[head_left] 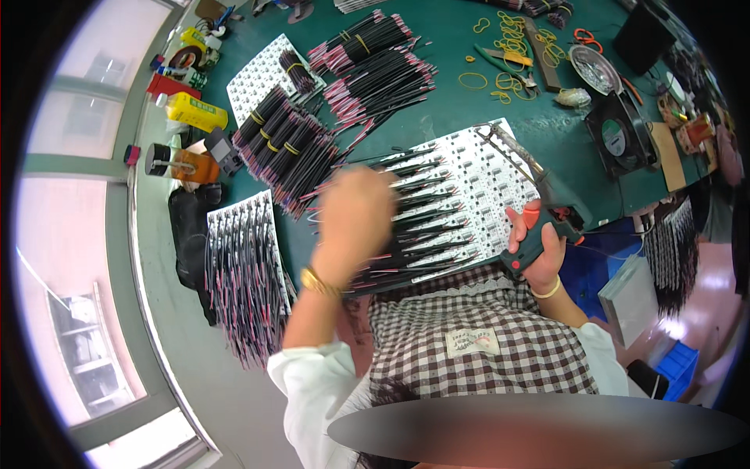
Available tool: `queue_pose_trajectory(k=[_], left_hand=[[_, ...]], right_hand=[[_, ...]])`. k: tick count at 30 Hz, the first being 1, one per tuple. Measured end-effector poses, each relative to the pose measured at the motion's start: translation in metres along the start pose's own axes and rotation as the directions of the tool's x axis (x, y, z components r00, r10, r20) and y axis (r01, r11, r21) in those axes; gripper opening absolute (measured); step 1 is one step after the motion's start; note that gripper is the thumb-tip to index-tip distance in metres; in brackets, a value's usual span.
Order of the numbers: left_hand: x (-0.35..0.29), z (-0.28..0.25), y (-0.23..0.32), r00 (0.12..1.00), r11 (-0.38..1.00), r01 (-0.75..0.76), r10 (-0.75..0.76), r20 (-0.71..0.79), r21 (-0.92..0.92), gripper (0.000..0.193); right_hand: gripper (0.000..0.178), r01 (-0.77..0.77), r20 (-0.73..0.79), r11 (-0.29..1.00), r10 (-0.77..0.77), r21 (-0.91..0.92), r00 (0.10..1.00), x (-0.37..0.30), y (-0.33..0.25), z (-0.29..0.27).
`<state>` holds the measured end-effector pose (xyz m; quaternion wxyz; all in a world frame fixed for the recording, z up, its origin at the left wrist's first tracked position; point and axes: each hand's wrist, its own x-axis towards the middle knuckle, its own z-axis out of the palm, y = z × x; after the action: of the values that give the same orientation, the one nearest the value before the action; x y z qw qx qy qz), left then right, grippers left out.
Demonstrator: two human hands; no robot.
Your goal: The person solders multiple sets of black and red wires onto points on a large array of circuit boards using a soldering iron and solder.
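My left hand [355, 215], blurred, is over the left side of a white circuit board panel [488, 168], beside the wire bundles. Its fingers are smeared, so any grip cannot be made out. Rows of black and red wires [426, 227] lie across the panel's left part. My right hand [547, 262] is closed round a dark green pistol-grip tool [539, 234] with an orange-red trigger. A thin metal frame [508, 144] at the tool's front reaches over the panel's far right corner.
Bundled black wires [281, 148] lie left of the panel; more wires [383, 82] are behind. A wired panel [242, 215] hangs over the table's left edge. Yellow rubber bands [512, 35], pliers [527, 78], a metal bowl [594, 70] and a black fan [619, 134] stand at the right.
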<state>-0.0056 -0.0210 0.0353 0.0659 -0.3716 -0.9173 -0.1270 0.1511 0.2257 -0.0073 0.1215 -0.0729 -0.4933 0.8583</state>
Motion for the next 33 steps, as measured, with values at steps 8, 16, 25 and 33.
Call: queue_pose_trajectory(k=[8, 16, 25, 33], left_hand=[[0.002, 0.052, -0.091, 0.889, 0.816, 0.452, -0.446, -0.105, 0.362, 0.016], [-0.026, 0.033, -0.111, 0.710, 0.765, 0.526, -0.636, -0.302, -0.372, 0.017], [-0.075, 0.055, -0.097, 0.372, 0.402, -0.176, -0.818, -0.439, -0.898, 0.015], [-0.068, 0.040, -0.092, 0.294, 0.302, -0.281, -0.876, -0.382, -0.911, 0.014]], right_hand=[[0.044, 0.035, 0.060, 0.999, -0.036, 0.005, 0.998, -0.009, 0.004, -0.004], [0.047, 0.039, 0.115, 0.999, -0.042, 0.028, 0.992, -0.015, 0.006, -0.006], [0.047, 0.046, 0.166, 0.999, -0.046, 0.004, 0.985, -0.018, 0.004, -0.007], [0.050, 0.063, 0.192, 0.989, -0.037, -0.131, 0.981, -0.028, 0.003, -0.005]])
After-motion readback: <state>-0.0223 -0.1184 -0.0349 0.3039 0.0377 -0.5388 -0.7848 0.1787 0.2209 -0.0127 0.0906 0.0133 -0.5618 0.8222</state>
